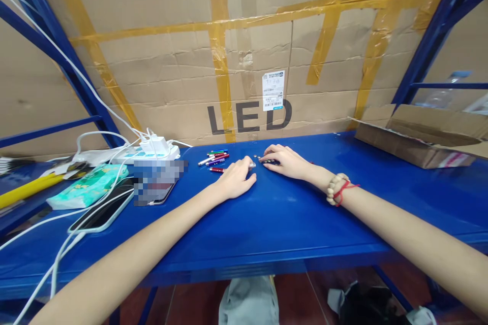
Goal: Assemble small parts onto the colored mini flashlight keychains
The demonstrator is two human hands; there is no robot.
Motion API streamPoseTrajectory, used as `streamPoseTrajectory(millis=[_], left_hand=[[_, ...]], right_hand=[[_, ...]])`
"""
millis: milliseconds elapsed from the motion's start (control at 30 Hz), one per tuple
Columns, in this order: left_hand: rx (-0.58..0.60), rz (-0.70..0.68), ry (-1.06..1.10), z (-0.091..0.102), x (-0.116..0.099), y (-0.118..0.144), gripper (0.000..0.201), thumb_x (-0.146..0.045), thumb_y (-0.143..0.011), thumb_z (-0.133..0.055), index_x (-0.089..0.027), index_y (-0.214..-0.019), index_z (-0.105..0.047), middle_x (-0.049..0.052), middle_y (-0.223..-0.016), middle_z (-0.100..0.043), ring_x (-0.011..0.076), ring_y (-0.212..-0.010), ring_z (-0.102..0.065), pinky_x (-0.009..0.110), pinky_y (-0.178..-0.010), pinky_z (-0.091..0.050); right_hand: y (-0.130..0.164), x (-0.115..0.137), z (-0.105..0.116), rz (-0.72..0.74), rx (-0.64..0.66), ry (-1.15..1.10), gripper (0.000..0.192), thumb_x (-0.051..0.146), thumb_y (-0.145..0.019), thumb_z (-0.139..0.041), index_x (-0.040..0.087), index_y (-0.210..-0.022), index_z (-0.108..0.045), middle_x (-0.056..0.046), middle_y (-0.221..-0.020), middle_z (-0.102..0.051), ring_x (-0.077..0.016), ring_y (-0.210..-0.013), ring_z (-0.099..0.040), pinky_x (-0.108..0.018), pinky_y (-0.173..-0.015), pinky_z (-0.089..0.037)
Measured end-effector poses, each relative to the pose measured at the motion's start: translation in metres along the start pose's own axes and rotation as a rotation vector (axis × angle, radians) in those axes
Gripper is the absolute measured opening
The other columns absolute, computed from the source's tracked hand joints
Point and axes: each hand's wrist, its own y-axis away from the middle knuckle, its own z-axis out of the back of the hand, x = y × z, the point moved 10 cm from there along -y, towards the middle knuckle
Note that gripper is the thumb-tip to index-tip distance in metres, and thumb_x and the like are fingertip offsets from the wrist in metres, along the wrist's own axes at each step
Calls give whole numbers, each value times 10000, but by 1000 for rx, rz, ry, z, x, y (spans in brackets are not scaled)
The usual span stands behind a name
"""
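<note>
My left hand [237,181] rests palm down on the blue shelf top [267,223], thumb spread away from the fingers. A small silver piece [252,165] lies at its fingertips, and a slim red metal tube [217,169] pokes out on its left side. Just behind lies a small heap of shiny pen-like tubes [216,157] in several colours. My right hand [285,161] reaches in from the right, fingers extended and a little apart. By its fingertips are tiny round metal pieces [258,157]; more small dark and shiny bits show partly under the hand.
At left are a white power strip [154,148] with cables, a green tissue pack [89,185], a phone [104,208] and another phone [163,193]. An open cardboard box [412,142] stands at right. A large taped cardboard sheet [163,76] closes the back.
</note>
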Motion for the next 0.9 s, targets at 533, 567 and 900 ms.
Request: streamPoseTrajectory(millis=[533, 567, 900], left_hand=[[-111, -393, 13, 21, -45, 15, 232, -248, -929, -329, -166, -745, -446, 52, -783, -505, 206, -790, -519, 293, -737, -431], [-129, -440, 2, 23, -50, 18, 236, -242, -923, -299, -165, -765, -458, 58, -786, -511, 207, -787, -518, 297, -742, -429], [-184, -476, -141, 17, -58, 17, 251, -228, -926, -296, -152, -839, -518, 65, -765, -556, 204, -732, -546, 284, -671, -411]], right_hand=[[0, -1, 4, -52, -9, 3, 205, 350, -871, -501, 239, -891, -671, -56, -1058, -603, -221, -1005, -532, -361, -799, -391], [0, -2, 5, -58, -16, 3, 198, 355, -865, -512, 236, -875, -670, -53, -1047, -606, -220, -1001, -532, -357, -795, -390], [0, -26, -2, -153, -21, -98, 207, 410, -810, -575, 223, -828, -661, -35, -983, -627, -204, -942, -549, -346, -808, -408]])
